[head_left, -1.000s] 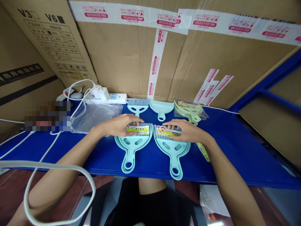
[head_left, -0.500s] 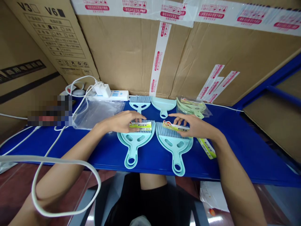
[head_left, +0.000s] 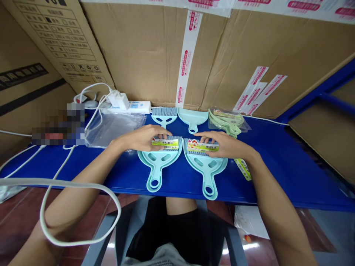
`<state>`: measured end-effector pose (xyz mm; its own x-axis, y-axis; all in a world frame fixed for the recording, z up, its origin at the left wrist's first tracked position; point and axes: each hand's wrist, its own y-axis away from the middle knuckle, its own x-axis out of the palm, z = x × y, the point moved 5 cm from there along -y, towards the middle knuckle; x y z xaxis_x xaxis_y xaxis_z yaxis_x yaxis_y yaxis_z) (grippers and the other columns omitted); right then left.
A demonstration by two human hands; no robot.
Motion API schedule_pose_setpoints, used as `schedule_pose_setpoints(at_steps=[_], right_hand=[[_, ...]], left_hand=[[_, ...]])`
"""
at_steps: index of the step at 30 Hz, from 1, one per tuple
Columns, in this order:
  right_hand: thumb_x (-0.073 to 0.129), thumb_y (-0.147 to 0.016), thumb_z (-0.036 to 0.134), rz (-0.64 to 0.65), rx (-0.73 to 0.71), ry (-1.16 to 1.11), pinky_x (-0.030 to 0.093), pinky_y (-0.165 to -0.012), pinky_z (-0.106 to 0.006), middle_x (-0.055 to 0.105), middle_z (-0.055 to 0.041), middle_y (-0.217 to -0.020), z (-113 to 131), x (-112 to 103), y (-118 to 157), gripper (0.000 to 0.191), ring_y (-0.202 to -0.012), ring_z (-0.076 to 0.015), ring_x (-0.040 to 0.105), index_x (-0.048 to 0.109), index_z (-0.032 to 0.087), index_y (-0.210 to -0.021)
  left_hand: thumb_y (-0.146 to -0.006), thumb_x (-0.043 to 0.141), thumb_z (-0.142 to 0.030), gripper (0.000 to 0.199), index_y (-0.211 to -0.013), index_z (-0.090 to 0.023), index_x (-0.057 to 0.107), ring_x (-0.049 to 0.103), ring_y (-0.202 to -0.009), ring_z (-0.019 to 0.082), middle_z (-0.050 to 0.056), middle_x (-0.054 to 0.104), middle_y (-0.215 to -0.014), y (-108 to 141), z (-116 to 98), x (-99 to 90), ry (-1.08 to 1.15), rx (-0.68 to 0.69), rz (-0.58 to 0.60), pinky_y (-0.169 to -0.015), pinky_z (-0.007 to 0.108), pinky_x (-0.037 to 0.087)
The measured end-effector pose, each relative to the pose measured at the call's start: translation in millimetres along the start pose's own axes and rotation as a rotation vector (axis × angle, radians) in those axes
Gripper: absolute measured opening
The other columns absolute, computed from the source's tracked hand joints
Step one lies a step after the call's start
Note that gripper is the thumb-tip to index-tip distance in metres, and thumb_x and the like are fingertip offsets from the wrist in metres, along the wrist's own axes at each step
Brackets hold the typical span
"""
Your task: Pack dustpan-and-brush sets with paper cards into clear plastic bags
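In the head view, my left hand (head_left: 145, 138) and right hand (head_left: 223, 144) curl half-open at the outer ends of printed labels (head_left: 170, 143) atop two mint brush-and-dustpan sets (head_left: 156, 166) on the blue desk (head_left: 294, 159); whether they grip, I cannot tell.

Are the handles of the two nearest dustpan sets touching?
Apart: the head view shows blue tabletop between the left handle and the right handle.

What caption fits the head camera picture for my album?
Left hand and right hand hold labels over two brush-and-dustpan sets on a blue table.
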<state>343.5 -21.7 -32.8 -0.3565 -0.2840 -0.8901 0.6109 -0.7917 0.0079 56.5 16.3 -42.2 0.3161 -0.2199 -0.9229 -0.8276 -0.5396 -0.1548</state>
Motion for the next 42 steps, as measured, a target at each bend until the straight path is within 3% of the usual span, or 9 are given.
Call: schedule_pose_setpoints(at_steps=[5, 9, 14, 19, 25, 28, 36, 39, 42], right_hand=[[0.074, -0.088, 0.037, -0.173, -0.056, -0.124, 0.057, -0.091, -0.039, 0.077, -0.0087, -0.119, 9, -25, 6, 0.055, -0.103, -0.0246, 0.072, 0.069, 0.025, -0.142], [0.076, -0.088, 0.033, -0.676, -0.027, -0.362, 0.054, -0.078, -0.034, 0.078, -0.0053, -0.095, -10, -63, 20, 0.026, -0.085, -0.0198, 0.071, 0.080, 0.024, -0.112], [0.070, -0.080, 0.025, -1.232, 0.165, -0.535, 0.046, -0.066, -0.035, 0.072, -0.0030, -0.081, -76, -85, 45, 0.007, -0.066, -0.0164, 0.058, 0.073, 0.027, -0.086], [0.065, -0.076, 0.031, -1.300, 0.331, -0.617, 0.045, -0.066, -0.035, 0.070, -0.0034, -0.084, -118, -84, 51, 0.007, -0.072, -0.0187, 0.058, 0.065, 0.028, -0.083], [0.065, -0.072, 0.029, -1.326, 0.431, -0.593, 0.043, -0.060, -0.029, 0.068, -0.0012, -0.077, -117, -74, 41, 0.007, -0.063, -0.0139, 0.055, 0.067, 0.024, -0.077], [0.068, -0.079, 0.028, -1.174, 0.539, -0.512, 0.043, -0.057, -0.030, 0.070, -0.0053, -0.078, -121, -76, 45, 0.006, -0.062, -0.0143, 0.056, 0.068, 0.022, -0.078], [0.091, -0.061, 0.034, -0.315, 0.819, -0.376, 0.055, -0.058, -0.032, 0.079, -0.0129, -0.086, -143, -79, 90, 0.030, -0.074, -0.0237, 0.071, 0.078, 0.020, -0.085], [0.094, -0.062, 0.048, 0.024, 0.773, -0.373, 0.056, -0.058, -0.031, 0.080, -0.0122, -0.088, -135, -64, 89, 0.040, -0.076, -0.0247, 0.073, 0.081, 0.022, -0.089], [0.095, -0.063, 0.054, 0.181, 0.743, -0.422, 0.056, -0.056, -0.031, 0.080, -0.0109, -0.082, -126, -49, 81, 0.043, -0.070, -0.0237, 0.074, 0.081, 0.022, -0.087]], left_hand=[[-0.100, 0.066, -0.050, 0.043, -0.127, -0.017, 0.073, 0.074, -0.092, 0.023, 0.011, 0.078, -0.112, 0, 0, -8.2, -0.067, 0.031, -0.179, -0.082, 0.034, 0.057], [-0.107, 0.053, -0.040, 0.034, -0.107, -0.016, 0.078, 0.070, -0.079, 0.019, 0.008, 0.076, -0.094, 2, 1, -16.5, -0.211, 0.007, -0.372, -0.075, 0.032, 0.053], [-0.107, 0.051, -0.033, 0.033, -0.099, -0.017, 0.079, 0.067, -0.069, 0.017, 0.006, 0.076, -0.084, 3, 1, -16.1, -0.294, -0.001, -0.437, -0.067, 0.029, 0.048], [-0.107, 0.050, -0.034, 0.034, -0.097, -0.017, 0.079, 0.066, -0.063, 0.016, 0.005, 0.076, -0.078, 3, 0, -14.4, -0.322, 0.019, -0.472, -0.062, 0.029, 0.046], [-0.105, 0.051, -0.033, 0.034, -0.096, -0.017, 0.079, 0.068, -0.061, 0.016, 0.005, 0.076, -0.074, 1, -1, -9.7, -0.347, 0.034, -0.474, -0.059, 0.028, 0.045], [-0.106, 0.050, -0.031, 0.034, -0.097, -0.016, 0.080, 0.068, -0.060, 0.017, 0.005, 0.077, -0.074, 0, -3, -7.5, -0.367, 0.045, -0.452, -0.059, 0.029, 0.046], [-0.107, 0.049, -0.031, 0.035, -0.099, -0.017, 0.080, 0.070, -0.062, 0.016, 0.005, 0.077, -0.074, -1, -5, -3.0, -0.374, 0.048, -0.443, -0.059, 0.029, 0.048], [-0.107, 0.050, -0.032, 0.034, -0.099, -0.018, 0.080, 0.070, -0.061, 0.017, 0.004, 0.077, -0.074, -1, -3, -1.2, -0.364, 0.057, -0.449, -0.059, 0.030, 0.049], [-0.107, 0.051, -0.032, 0.033, -0.098, -0.018, 0.080, 0.069, -0.060, 0.017, 0.004, 0.077, -0.074, -1, -2, 0.8, -0.357, 0.051, -0.438, -0.058, 0.030, 0.048]])
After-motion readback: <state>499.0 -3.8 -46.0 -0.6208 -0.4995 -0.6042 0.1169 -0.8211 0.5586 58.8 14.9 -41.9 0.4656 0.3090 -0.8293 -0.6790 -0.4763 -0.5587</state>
